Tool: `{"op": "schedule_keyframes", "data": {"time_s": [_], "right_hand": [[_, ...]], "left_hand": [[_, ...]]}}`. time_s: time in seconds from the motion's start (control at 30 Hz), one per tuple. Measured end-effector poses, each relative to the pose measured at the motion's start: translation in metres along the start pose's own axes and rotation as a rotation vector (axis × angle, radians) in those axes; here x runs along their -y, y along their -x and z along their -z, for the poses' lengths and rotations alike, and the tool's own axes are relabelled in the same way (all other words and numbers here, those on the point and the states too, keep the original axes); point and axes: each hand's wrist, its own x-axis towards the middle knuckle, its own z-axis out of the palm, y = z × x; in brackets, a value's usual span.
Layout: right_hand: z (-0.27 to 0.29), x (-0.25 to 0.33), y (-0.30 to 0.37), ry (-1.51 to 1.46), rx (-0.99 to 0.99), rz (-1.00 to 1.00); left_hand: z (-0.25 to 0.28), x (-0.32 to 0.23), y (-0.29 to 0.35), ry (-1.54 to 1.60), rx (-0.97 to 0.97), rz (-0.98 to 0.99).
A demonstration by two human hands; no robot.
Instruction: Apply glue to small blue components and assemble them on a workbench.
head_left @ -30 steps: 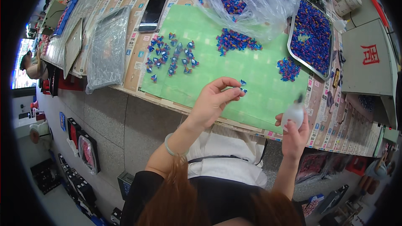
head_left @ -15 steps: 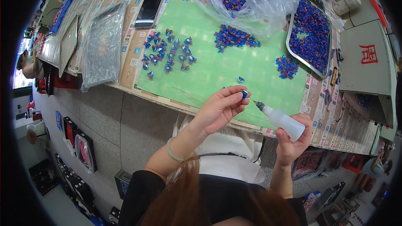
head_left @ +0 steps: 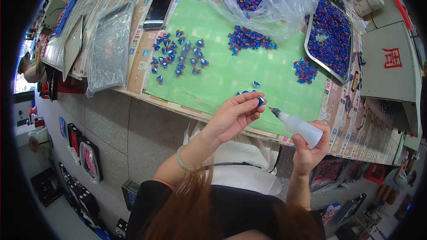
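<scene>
Between thumb and fingertips, my left hand (head_left: 238,113) pinches a small blue piece (head_left: 260,101) with a whitish face. My right hand (head_left: 311,151) is wrapped round a white squeeze bottle (head_left: 300,129), tilted so that its dark cap and thin nozzle point up and left at the piece. The nozzle tip stops a little short of it. Just beyond my left fingers, a few similar blue pieces (head_left: 255,84) lie on the green sheet (head_left: 213,89); my fingers partly cover some. Spread over the sheet's left side are several blue-and-orange pieces (head_left: 180,58) with whitish parts.
A clear plastic bag (head_left: 284,4) of small coloured pieces lies at the back, a loose pile (head_left: 249,40) before it. At right stand a metal tray (head_left: 307,44) full of pieces, a small heap (head_left: 305,71) and a grey box (head_left: 391,71). Leftward are a phone (head_left: 159,9) and plastic-wrapped tray (head_left: 111,49).
The bottle's nozzle has drawn back slightly from the piece in my left hand. That piece has turned or shifted a little in my fingers.
</scene>
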Motion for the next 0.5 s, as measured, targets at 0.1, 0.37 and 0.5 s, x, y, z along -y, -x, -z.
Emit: {"op": "schedule_keyframes", "data": {"time_s": [0.1,0.37,0.5], "right_hand": [[-0.002,0.001,0.0,-0.051,-0.024,-0.022],[0.015,-0.006,-0.005,-0.241,-0.174,-0.09],[0.065,-0.037,-0.029,-0.228,-0.406,-0.157]], "left_hand": [[0.001,0.001,0.0,-0.006,0.005,0.004],[0.001,0.003,-0.004,-0.009,0.012,0.012],[0.01,-0.001,-0.005,-0.005,0.023,-0.035]]}}
